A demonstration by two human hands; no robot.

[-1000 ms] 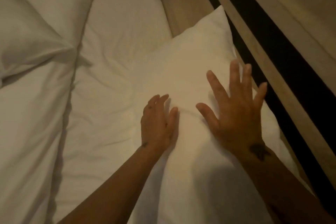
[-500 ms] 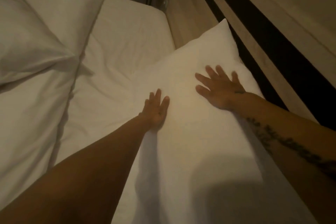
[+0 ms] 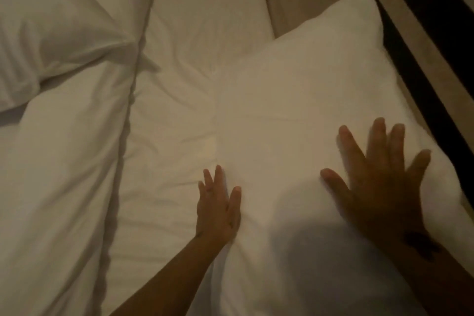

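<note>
A large white pillow (image 3: 302, 90) lies on the right side of the bed, its far corner up against the headboard. My right hand (image 3: 377, 182) lies flat on the pillow's right half with fingers spread wide. My left hand (image 3: 218, 208) presses with straight fingers along the pillow's left edge, where it meets the sheet. Both forearms reach in from the bottom of the view.
A white fitted sheet (image 3: 179, 84) covers the mattress. A rumpled white duvet (image 3: 59, 174) fills the left side, with a second pillow (image 3: 64, 20) at the top left. A beige headboard with dark stripes (image 3: 420, 33) runs along the right.
Both hands have slid back toward me along the pillow; half a second ago they reached further up it. The right hand's fingers have spread wider.
</note>
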